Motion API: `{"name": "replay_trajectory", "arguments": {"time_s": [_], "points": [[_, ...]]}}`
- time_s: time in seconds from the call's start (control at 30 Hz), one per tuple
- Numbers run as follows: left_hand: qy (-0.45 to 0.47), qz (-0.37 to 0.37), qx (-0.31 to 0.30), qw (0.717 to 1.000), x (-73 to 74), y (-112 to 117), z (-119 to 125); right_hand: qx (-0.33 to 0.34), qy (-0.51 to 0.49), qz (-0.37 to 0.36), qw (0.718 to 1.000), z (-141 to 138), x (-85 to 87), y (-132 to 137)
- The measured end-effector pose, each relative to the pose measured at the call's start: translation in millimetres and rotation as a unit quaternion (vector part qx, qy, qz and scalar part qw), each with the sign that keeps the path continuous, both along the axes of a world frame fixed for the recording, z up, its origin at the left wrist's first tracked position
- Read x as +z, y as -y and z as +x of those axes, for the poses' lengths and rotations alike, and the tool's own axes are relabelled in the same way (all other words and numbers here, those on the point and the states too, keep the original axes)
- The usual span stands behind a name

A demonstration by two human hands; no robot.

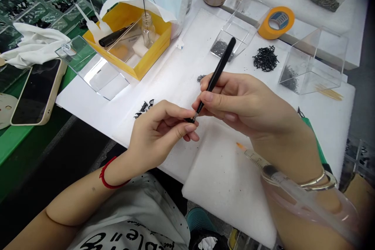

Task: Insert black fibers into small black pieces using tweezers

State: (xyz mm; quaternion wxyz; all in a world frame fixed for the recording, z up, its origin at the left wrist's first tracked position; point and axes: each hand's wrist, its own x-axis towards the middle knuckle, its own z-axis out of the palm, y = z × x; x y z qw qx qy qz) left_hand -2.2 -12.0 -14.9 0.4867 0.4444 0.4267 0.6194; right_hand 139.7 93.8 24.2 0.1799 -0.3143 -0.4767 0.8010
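Observation:
Between thumb and fingertips, my left hand (159,133) pinches a small black part (190,120); its exact kind is too small to make out. My right hand (240,101) is closed on black tweezers (219,68), held like a pen, with the metal tips down at the black part. Just beyond the hands lies a little heap of tiny grey pieces (200,78). Several black clip-like parts (144,108) lie on the white sheet left of my left hand. Under my right forearm is a syringe (258,160) with an orange tip.
A yellow box (137,71) holds a small glass bottle (148,29) and a black pen-like tool. Clear boxes (331,62), a black heap (265,58) and orange tape (276,22) stand beyond my right hand. A phone (36,91) lies at left.

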Motion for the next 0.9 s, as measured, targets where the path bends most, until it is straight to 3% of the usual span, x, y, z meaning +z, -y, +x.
{"name": "replay_trajectory", "arguments": {"time_s": [0.53, 0.9], "points": [[-0.005, -0.005, -0.001, 1.0, 0.4, 0.6, -0.2, 0.008, -0.015, 0.001, 1.0, 0.1, 0.4, 0.7], [0.015, -0.039, 0.016, 0.999, 3.7, -1.6, -0.1, -0.042, 0.026, 0.046, 0.998, -1.7, 2.9, 2.8]]}}
